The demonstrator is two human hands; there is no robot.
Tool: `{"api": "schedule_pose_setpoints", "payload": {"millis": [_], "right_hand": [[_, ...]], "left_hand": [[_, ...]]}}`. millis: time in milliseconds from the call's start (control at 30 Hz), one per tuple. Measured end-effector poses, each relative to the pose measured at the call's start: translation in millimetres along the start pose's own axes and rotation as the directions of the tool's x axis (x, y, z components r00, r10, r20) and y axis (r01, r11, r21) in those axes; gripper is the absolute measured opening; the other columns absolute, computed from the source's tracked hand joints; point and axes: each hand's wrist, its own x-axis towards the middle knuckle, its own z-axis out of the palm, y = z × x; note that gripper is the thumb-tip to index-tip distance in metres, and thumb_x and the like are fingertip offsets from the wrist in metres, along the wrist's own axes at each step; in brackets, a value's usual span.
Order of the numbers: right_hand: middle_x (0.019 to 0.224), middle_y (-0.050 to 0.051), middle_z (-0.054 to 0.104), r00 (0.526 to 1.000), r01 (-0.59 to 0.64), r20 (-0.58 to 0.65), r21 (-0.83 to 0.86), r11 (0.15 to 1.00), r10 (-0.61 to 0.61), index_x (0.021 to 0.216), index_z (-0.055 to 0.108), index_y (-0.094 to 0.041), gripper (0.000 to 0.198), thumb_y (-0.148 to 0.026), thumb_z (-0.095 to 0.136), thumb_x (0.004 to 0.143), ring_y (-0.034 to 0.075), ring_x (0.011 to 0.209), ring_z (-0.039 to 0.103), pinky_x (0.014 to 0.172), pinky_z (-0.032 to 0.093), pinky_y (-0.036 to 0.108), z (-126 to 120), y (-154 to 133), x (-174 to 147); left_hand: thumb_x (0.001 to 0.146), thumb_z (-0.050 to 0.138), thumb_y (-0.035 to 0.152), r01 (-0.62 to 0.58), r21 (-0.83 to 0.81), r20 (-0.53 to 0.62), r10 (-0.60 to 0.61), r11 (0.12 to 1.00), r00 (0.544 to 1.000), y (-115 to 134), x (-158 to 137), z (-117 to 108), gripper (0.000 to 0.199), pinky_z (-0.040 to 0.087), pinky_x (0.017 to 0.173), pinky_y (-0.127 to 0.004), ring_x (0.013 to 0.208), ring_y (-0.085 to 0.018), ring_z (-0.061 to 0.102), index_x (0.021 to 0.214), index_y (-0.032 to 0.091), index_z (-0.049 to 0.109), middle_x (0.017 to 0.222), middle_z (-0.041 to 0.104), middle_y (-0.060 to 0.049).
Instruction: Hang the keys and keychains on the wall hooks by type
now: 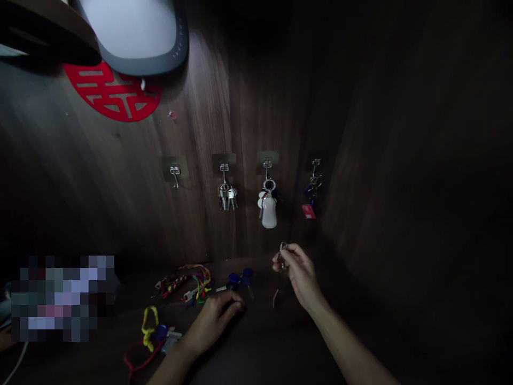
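Note:
My right hand (300, 272) pinches a metal key ring (283, 247) in front of the wall; small metal parts at the fingertips are too dim to tell apart. Below it a thin metal piece (275, 298) shows, and I cannot tell whether it hangs or lies. My left hand (218, 319) rests on the dark surface, fingers stretched out, holding nothing I can see. Just beyond its fingers lie keys with blue heads (234, 278). Left of them is a bundle of colourful cords (192, 280). By the left forearm lie a yellow braided cord (149, 329), a red cord (140, 366) and keys (171, 338).
On the wood wall are a bare hook (175, 174), a hook with a key bunch (227, 197), one with a white fob (269, 212), and one with keys and a red tag (308, 211). A lamp (132, 32) overhangs a red cut-out ornament (120, 101). A blurred patch (60, 299) covers the left.

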Motion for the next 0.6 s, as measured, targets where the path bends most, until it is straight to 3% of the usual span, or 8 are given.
{"api": "schedule_pose_setpoints", "payload": {"millis": [167,300,467,600], "right_hand": [[0.064,-0.002,0.063,0.982,0.125,-0.136,-0.032,0.992,-0.128,0.076,0.056,-0.021,0.024,-0.038,0.071,0.070,0.009,0.051,0.053,0.047,0.041,0.022,-12,-23,18],[0.063,-0.003,0.062,0.939,0.235,-0.239,-0.085,0.968,-0.248,0.076,0.056,-0.021,0.027,-0.040,0.073,0.065,0.009,0.048,0.052,0.044,0.039,0.021,-15,-52,41],[0.062,-0.004,0.062,0.880,0.366,-0.273,-0.134,0.921,-0.390,0.075,0.057,-0.020,0.030,-0.041,0.074,0.064,0.006,0.045,0.050,0.039,0.036,0.017,-15,-89,76],[0.061,-0.004,0.063,0.874,0.382,-0.271,-0.133,0.915,-0.404,0.074,0.056,-0.020,0.031,-0.041,0.075,0.061,0.005,0.041,0.048,0.035,0.036,0.015,-16,-109,102]], "left_hand": [[0.088,0.043,0.042,0.010,-0.031,-0.018,-0.010,0.999,1.000,-3,1,2,0.031,0.041,0.073,-0.023,0.078,-0.016,0.056,0.081,0.019,0.061,0.080,0.064,-0.002],[0.087,0.045,0.043,0.021,-0.056,-0.029,-0.022,0.998,0.999,-2,2,3,0.030,0.041,0.072,-0.023,0.077,-0.017,0.056,0.080,0.018,0.061,0.078,0.062,-0.002],[0.086,0.045,0.044,0.023,-0.060,-0.026,-0.024,0.998,0.999,-1,3,2,0.031,0.040,0.072,-0.023,0.075,-0.016,0.054,0.076,0.018,0.059,0.077,0.062,-0.001],[0.086,0.046,0.043,0.025,-0.065,-0.016,-0.026,0.998,1.000,-3,3,2,0.030,0.040,0.071,-0.022,0.075,-0.016,0.054,0.077,0.018,0.059,0.076,0.061,-0.001]]}}
